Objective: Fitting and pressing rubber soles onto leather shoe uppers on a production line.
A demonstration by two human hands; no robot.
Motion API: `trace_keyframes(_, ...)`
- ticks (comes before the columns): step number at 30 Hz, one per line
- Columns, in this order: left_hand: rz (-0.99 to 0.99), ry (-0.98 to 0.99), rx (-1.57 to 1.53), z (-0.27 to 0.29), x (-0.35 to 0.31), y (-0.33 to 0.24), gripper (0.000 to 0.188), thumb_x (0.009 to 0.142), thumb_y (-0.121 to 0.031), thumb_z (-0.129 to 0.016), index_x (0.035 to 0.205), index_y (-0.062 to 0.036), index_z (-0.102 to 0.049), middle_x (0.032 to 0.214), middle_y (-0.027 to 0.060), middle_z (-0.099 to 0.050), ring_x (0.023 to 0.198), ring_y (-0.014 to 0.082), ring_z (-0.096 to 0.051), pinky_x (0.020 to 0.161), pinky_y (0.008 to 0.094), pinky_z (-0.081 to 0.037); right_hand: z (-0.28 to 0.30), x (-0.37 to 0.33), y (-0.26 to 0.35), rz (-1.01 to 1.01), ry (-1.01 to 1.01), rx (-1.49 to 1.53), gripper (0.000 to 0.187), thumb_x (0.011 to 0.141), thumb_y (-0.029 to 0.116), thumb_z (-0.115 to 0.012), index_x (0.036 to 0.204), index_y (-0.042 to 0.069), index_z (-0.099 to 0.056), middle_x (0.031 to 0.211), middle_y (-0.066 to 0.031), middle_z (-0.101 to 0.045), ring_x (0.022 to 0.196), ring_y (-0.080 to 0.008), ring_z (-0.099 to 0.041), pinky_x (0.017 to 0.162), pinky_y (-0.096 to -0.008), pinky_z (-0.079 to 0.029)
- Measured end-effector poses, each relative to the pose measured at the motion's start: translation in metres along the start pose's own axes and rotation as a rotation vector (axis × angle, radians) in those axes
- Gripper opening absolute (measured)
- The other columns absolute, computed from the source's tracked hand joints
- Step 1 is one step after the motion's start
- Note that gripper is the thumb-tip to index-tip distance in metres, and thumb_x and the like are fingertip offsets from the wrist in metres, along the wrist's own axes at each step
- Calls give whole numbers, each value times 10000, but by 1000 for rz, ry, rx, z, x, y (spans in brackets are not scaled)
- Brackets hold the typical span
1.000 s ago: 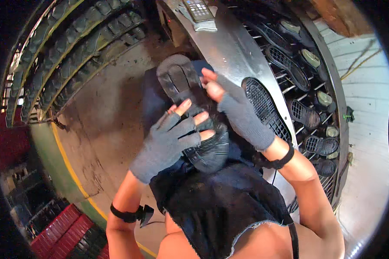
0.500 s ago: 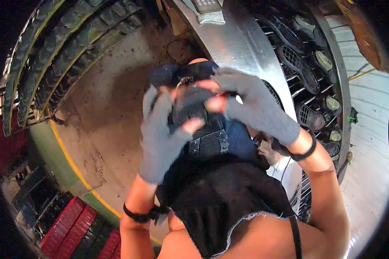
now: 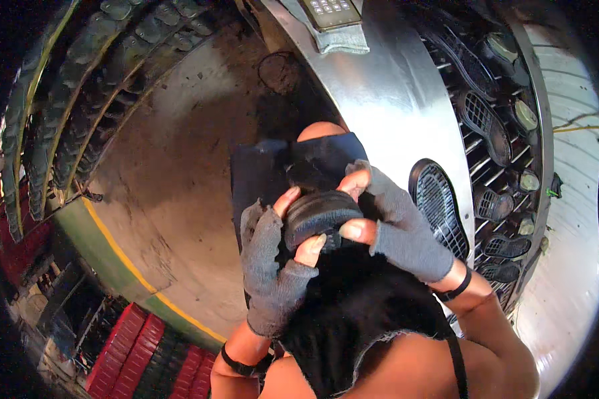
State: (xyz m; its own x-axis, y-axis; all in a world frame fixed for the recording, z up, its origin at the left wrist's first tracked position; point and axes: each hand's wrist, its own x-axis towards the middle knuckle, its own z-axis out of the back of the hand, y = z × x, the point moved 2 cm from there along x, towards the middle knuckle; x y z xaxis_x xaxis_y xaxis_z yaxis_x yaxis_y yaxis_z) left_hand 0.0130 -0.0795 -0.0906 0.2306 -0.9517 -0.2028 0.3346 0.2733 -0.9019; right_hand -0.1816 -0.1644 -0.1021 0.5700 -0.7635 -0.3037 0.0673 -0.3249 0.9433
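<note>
Bench (image 3: 396, 90): my shiny metal one, top centre down to the right; on it I have a pale cloth (image 3: 345, 41), a phone (image 3: 331, 13) on that, and one black sole (image 3: 439, 207) lower down.
Rack (image 3: 545, 126): barred, right of the frame, carrying dark soles (image 3: 487, 126).
Shelves (image 3: 44, 58): upper left, lined with dark footwear (image 3: 106, 36).
Floor (image 3: 180, 146): brown-grey, left of centre, yellow line (image 3: 123, 256) painted across.

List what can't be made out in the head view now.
All in the head view:
Black shoe: far end, hidden behind its near end.
Left hand: some fingertips, curled out of sight.
Smartphone: top end, cut off by the upper edge.
Red ribbed pieces: lower ends, cut off by the bottom edge.
</note>
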Motion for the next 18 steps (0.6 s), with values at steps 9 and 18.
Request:
trace_keyframes(9, 57, 138, -57, 17, 52, 5, 571, 847, -201, -813, 1365, -32, -642, 1162, 130, -667, 1003, 289, -603, 947, 387, -488, 16, 47, -14, -18, 155, -131, 443, 875, 221, -835, 1216, 74, -593, 1027, -26, -525, 905, -130, -515, 805, -300, -446)
trace_keyframes(18, -176, 225, -152, 34, 44, 16, 742, 883, -351, -823, 1478, -7, -542, 1425, 195, -554, 1388, 293, -488, 1162, 400, -379, -13, 52, 10, 352, 107, -338, 487, 948, 339, -740, 1346, 71, -659, 1120, -61, -662, 954, -188, -581, 840, -328, -472)
